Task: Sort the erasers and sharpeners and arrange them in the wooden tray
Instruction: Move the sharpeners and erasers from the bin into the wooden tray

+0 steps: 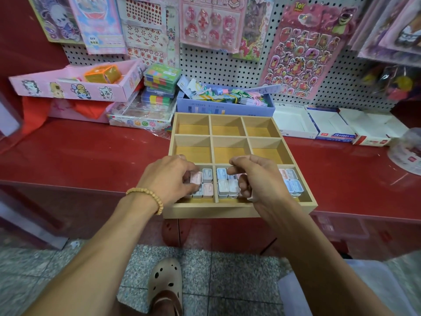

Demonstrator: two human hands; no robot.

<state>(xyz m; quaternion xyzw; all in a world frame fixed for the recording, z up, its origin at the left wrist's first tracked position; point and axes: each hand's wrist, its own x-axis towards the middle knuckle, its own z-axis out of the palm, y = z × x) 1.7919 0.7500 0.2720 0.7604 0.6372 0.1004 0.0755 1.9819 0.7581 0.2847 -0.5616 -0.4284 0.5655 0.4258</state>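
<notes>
While the wooden tray (239, 210) rests on the red counter (91, 156), its near row of compartments holds pastel sharpeners (225, 185). The left hand (168, 179) pinches a pink sharpener (196, 177) in the near-left compartment; the right hand (257, 179) curls over the near-middle compartment, grip indeterminate.

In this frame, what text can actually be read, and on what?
"TOY", with a smaller word under it too blurred to read: top of the bear sticker sheet on the pegboard.
Print on the blue card, the lilac box, the white boxes and the small packs in the tray: too small or blurred to read.
</notes>
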